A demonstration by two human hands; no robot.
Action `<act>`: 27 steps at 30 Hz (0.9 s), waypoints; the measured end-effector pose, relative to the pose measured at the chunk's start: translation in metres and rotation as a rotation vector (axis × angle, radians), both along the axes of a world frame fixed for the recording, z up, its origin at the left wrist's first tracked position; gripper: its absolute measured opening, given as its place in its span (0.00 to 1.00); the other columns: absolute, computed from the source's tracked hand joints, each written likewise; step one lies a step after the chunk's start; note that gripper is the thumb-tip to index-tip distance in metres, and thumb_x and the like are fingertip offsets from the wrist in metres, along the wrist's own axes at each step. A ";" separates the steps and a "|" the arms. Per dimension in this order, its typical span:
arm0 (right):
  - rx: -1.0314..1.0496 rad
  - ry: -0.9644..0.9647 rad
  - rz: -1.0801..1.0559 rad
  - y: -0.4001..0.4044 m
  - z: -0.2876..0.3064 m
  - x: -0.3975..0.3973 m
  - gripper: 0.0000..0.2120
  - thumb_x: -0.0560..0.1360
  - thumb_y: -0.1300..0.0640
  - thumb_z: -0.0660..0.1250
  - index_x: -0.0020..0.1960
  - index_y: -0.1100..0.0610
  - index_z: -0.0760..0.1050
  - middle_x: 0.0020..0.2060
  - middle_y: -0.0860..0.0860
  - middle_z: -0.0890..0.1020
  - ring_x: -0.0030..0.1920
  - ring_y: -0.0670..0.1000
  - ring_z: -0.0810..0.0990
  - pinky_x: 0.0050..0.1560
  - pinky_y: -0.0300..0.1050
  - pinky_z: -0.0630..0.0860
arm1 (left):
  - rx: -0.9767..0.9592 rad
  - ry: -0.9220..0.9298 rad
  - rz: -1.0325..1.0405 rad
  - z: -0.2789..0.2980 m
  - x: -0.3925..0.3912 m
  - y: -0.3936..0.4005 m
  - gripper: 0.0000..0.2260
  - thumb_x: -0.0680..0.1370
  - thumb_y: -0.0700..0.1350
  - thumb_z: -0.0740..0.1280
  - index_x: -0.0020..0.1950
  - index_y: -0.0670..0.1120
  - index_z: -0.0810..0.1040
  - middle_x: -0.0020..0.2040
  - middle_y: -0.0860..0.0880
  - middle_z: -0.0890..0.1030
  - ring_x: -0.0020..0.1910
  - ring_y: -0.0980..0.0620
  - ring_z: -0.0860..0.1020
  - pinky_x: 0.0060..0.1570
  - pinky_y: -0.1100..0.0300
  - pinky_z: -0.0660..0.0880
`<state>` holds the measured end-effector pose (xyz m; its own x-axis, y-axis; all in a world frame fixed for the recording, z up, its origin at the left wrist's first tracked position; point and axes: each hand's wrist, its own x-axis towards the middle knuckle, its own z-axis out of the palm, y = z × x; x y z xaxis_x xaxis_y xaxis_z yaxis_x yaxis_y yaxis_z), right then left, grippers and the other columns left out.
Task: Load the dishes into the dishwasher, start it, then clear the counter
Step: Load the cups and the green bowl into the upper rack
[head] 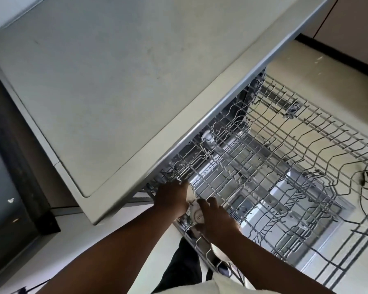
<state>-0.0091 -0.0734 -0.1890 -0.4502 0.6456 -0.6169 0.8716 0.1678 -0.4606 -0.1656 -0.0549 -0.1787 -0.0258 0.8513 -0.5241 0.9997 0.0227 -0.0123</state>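
nearest us, our right hand [216, 219] lies spread, fingers loose, on a white mug [197, 216] at the near corner of the upper rack [285, 166]. our left hand [171, 198] curls around a second white cup [191, 190] just beyond, touching the first. both sit between our hands. their rims are hidden, so we cannot tell how they face. the countertop [115, 81] beyond looks bare.

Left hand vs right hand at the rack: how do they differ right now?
The left hand sits nearer the counter edge, curled around a white cup. The right hand sits nearer the camera with fingers spread over another white dish. Both work at the same near corner of the pulled-out upper rack.
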 end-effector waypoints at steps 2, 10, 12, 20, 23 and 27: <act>-0.040 0.073 -0.035 0.002 0.000 0.007 0.37 0.72 0.46 0.70 0.75 0.48 0.56 0.69 0.51 0.63 0.62 0.57 0.75 0.58 0.51 0.76 | 0.002 -0.006 0.009 0.001 0.000 -0.001 0.25 0.75 0.53 0.68 0.68 0.48 0.65 0.58 0.47 0.78 0.55 0.45 0.78 0.52 0.53 0.74; 0.096 0.045 -0.075 0.013 0.034 0.044 0.34 0.75 0.40 0.62 0.76 0.49 0.54 0.73 0.50 0.63 0.68 0.54 0.70 0.65 0.49 0.70 | 0.114 -0.193 -0.027 0.038 0.000 -0.025 0.26 0.76 0.57 0.64 0.72 0.49 0.65 0.73 0.46 0.67 0.69 0.45 0.69 0.65 0.50 0.69; 0.169 0.048 -0.121 0.016 0.053 0.047 0.33 0.75 0.39 0.62 0.76 0.48 0.55 0.73 0.49 0.64 0.70 0.53 0.67 0.67 0.49 0.68 | 0.160 -0.289 -0.058 0.059 0.006 -0.040 0.25 0.77 0.56 0.62 0.72 0.49 0.67 0.75 0.47 0.65 0.72 0.46 0.66 0.69 0.52 0.65; 0.503 0.271 -0.052 0.027 0.169 0.001 0.32 0.75 0.35 0.57 0.74 0.48 0.57 0.72 0.49 0.65 0.73 0.52 0.60 0.72 0.55 0.62 | 0.886 -0.494 0.025 0.165 0.005 -0.074 0.11 0.77 0.49 0.66 0.56 0.48 0.81 0.57 0.51 0.81 0.58 0.54 0.76 0.60 0.60 0.72; 0.620 0.312 0.067 0.021 0.199 -0.031 0.34 0.71 0.36 0.53 0.72 0.50 0.62 0.70 0.52 0.69 0.73 0.56 0.63 0.72 0.55 0.60 | 0.982 -0.393 0.107 0.186 -0.022 -0.082 0.16 0.77 0.52 0.65 0.63 0.50 0.75 0.65 0.48 0.77 0.68 0.49 0.71 0.66 0.51 0.70; 0.704 0.399 0.197 0.008 0.227 -0.077 0.31 0.71 0.37 0.59 0.68 0.54 0.67 0.65 0.55 0.76 0.68 0.62 0.71 0.65 0.59 0.69 | 0.967 -0.188 0.275 0.202 -0.069 -0.110 0.27 0.77 0.61 0.59 0.73 0.51 0.64 0.76 0.48 0.63 0.77 0.48 0.56 0.74 0.49 0.56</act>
<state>-0.0862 -0.0654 0.0379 -0.6944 0.7075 0.1313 0.5899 0.6642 -0.4592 -0.2344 -0.1649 0.0236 -0.2725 0.8888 0.3685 0.9422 0.1688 0.2896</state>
